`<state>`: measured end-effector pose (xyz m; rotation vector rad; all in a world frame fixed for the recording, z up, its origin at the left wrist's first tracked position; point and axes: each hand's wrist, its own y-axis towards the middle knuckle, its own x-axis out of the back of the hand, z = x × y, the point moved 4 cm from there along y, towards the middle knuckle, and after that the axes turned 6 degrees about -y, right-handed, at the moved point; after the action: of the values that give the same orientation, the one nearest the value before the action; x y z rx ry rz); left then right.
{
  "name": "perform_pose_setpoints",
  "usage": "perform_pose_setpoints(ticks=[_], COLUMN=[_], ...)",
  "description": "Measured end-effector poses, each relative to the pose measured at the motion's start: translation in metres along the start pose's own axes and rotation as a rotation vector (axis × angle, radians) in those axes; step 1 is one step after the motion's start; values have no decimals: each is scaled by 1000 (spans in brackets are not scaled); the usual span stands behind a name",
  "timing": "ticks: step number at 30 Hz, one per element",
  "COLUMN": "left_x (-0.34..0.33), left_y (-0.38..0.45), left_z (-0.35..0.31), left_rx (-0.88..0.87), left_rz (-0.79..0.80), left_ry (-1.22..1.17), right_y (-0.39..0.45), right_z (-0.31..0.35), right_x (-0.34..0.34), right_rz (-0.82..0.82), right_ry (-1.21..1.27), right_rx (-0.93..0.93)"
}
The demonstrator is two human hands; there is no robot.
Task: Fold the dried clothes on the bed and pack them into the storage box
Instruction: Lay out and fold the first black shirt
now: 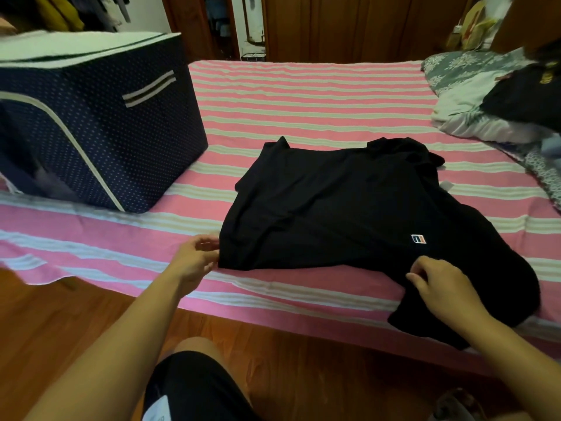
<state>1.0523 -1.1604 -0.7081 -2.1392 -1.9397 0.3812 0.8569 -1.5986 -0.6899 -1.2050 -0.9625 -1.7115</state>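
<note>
A black T-shirt with a small logo patch lies spread on the pink-and-white striped bed, one end hanging over the near edge. My left hand pinches the shirt's near-left corner. On the shirt's near-right part, just below the logo, my right hand pinches the cloth with curled fingers. The navy dotted storage box stands on the bed to the far left, its front flap partly unzipped.
A pile of other clothes and a grey flowered blanket lies at the bed's far right. Wooden floor runs along the near side of the bed. Wooden wardrobe doors stand behind the bed.
</note>
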Motion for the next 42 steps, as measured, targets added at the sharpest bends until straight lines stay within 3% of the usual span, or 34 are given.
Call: perform_pose_setpoints(ticks=[7,12,18,23,29,33,38,40,42], left_x=[-2,-2,-11,-16,-21,-17,-24,-17,1], left_y=[13,7,-5,-7,2,10,9,8,8], left_z=[6,23,20,10,-1,-8,-9,-14,-29], left_rx=[32,155,176,2,-318,-452,-596,-577,-437], left_rz=[-64,53,35,55,-47,-99,57,18,-108], left_ry=[18,21,-289,-47,481,697,958,924,579], right_y=[-3,-11,-7,-10,-8,-3,-12,-13,-7], right_z=[-4,-12,-9,0,11,9,8,8,3], right_x=[-8,-12,-11,-8,-17,-16,-16,-15,0], right_rz=[65,124,128,125,120,111,126,89,-6], right_ry=[-42,-38,-38,-2,-121,-107,-106,-89,12], right_rx=[17,89,37,50,52,9,34,57,-21])
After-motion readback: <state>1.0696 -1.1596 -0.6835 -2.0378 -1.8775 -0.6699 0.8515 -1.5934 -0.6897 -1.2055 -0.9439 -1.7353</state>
